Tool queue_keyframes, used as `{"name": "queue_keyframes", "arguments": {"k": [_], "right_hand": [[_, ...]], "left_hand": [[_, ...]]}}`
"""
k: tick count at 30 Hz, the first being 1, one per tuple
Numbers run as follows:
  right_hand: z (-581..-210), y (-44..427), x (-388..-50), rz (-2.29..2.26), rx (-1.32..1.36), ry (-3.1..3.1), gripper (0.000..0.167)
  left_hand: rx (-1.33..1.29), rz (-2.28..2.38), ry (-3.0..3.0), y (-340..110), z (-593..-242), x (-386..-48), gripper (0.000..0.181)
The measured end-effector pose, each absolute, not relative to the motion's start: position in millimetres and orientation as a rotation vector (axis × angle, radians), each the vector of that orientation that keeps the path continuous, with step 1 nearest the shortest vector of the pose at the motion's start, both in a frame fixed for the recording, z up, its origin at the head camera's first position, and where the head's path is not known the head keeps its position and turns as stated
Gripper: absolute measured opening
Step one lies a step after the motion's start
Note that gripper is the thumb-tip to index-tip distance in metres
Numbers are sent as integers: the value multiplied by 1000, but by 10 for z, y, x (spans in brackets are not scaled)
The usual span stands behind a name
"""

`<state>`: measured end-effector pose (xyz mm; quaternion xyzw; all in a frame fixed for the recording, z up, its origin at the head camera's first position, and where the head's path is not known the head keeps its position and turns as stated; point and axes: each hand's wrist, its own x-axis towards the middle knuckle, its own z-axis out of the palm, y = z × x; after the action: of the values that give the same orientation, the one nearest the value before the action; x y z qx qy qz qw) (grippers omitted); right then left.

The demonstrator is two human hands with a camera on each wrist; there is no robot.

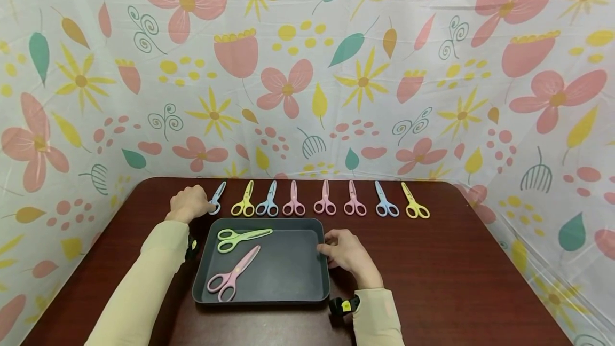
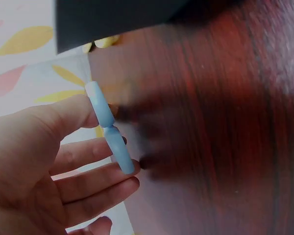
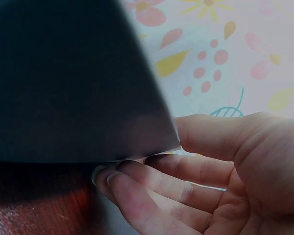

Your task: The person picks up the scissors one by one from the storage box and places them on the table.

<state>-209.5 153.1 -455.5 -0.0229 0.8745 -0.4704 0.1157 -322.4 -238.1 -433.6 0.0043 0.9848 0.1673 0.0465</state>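
Observation:
At the left end of a row of scissors, my left hand [image 1: 189, 204] holds a pair of light blue scissors [image 1: 218, 197] by the handles. The left wrist view has the blue handle loops [image 2: 104, 110] between thumb and fingers. My right hand [image 1: 349, 252] grips the right side of a dark grey tray [image 1: 288, 282], thumb at the rim; in the right wrist view the other fingers [image 3: 137, 200] curl beneath the tray's edge. Inside the tray lie green scissors [image 1: 242, 238] and pink scissors [image 1: 234, 274], with their handles to the left.
Along the back of the dark red wooden table [image 1: 456, 287] runs the row, including yellow scissors [image 1: 245, 200], pink scissors [image 1: 294, 200] and, at its right end, yellow scissors [image 1: 415, 203]. A flower-printed curtain [image 1: 307, 68] hangs behind the table.

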Motion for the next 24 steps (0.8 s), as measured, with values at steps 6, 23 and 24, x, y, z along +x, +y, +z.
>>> {"name": "queue_keyframes", "arguments": {"k": [6, 23, 24], "right_hand": [[-4555, 1535, -2096, -1380, -68, 2565, 37], [-4553, 1545, -2094, -1386, -78, 2571, 39], [-4558, 1544, -2096, -1388, -74, 2571, 40]], "left_hand": [[50, 399, 3028, -2322, -4311, -3253, 40], [20, 222, 3038, -2177, -4340, -3344, 29], [22, 216, 3044, -2175, -4348, -3349, 29]]}}
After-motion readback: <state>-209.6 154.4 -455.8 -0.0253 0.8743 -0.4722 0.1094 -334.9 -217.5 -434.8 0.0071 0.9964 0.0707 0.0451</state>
